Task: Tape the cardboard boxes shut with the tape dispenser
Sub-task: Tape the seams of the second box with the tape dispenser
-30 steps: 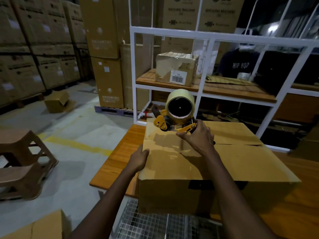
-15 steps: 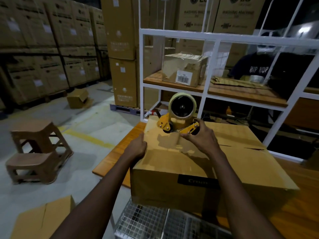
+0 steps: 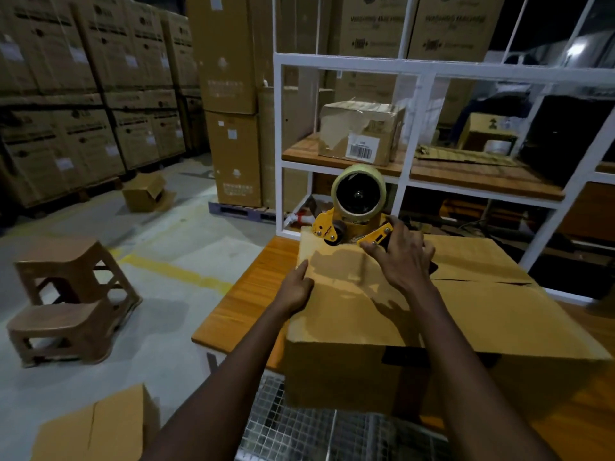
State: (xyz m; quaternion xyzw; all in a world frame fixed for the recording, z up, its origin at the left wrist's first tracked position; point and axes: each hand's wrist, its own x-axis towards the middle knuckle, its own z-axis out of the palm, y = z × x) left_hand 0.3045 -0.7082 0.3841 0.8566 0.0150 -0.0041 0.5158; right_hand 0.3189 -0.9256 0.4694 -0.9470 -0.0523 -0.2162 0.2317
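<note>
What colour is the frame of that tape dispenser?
Yellow; the tape dispenser shows best in the head view.

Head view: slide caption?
Right hand grips a yellow tape dispenser at the far edge of a cardboard box on a wooden table; left hand rests on its left edge.

On the two tall cartons (image 3: 374, 31) behind the white rack (image 3: 342, 58) we make out the cut-off letters "LG" and, beneath them, a blurred line that seems to say "WASHING MACHINE". The small box (image 3: 359, 124) on the shelf (image 3: 299, 154) bears a white barcode label (image 3: 360, 150), its digits too small for us. Print on the tape dispenser (image 3: 327, 227) and on the cardboard box (image 3: 349, 327) is unreadable.
</note>
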